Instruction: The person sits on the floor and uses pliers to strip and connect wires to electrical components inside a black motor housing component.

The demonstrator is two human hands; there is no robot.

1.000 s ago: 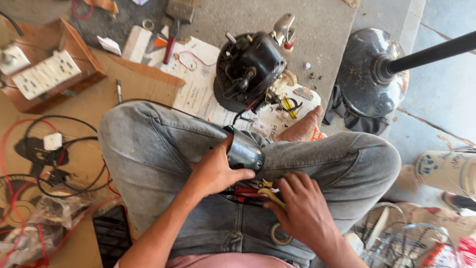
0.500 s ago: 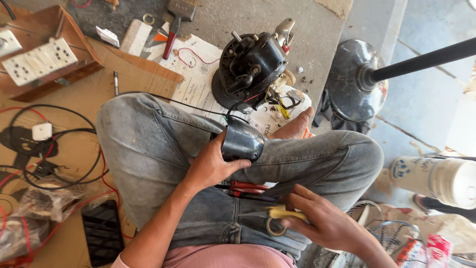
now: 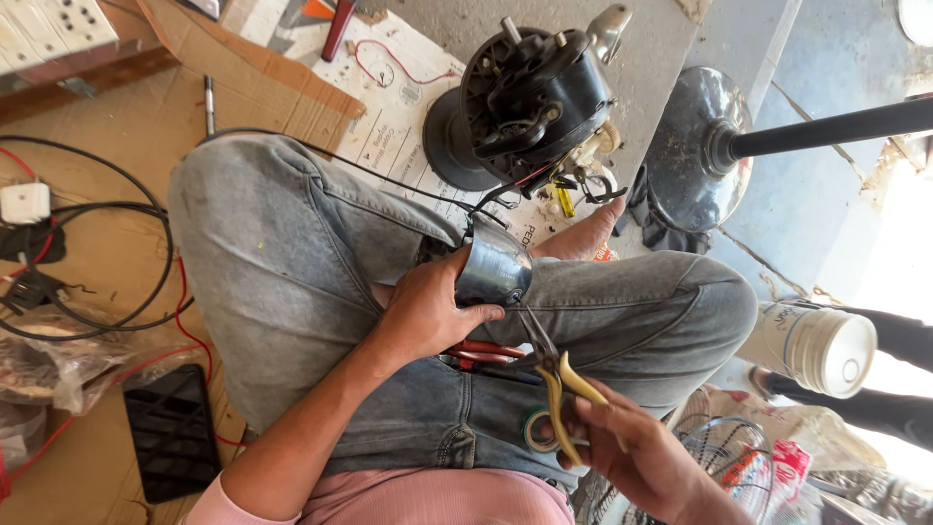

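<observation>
Above the crossed knees sits the fan motor (image 3: 533, 107). Below it, the left hand (image 3: 428, 316) has its grip clamped on a grey cylindrical part (image 3: 493, 270), steadying it. Lower right, the right hand (image 3: 641, 457) grips yellow-handled scissors (image 3: 556, 374), blades toward it.

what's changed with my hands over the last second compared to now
The right hand left the lap beside the left hand, took up the yellow-handled scissors and now holds them raised, blades pointing toward the dark grey cylindrical part. The left hand stayed wrapped on that part, on the lap. The fan motor and the round fan base lie where they were.
</observation>
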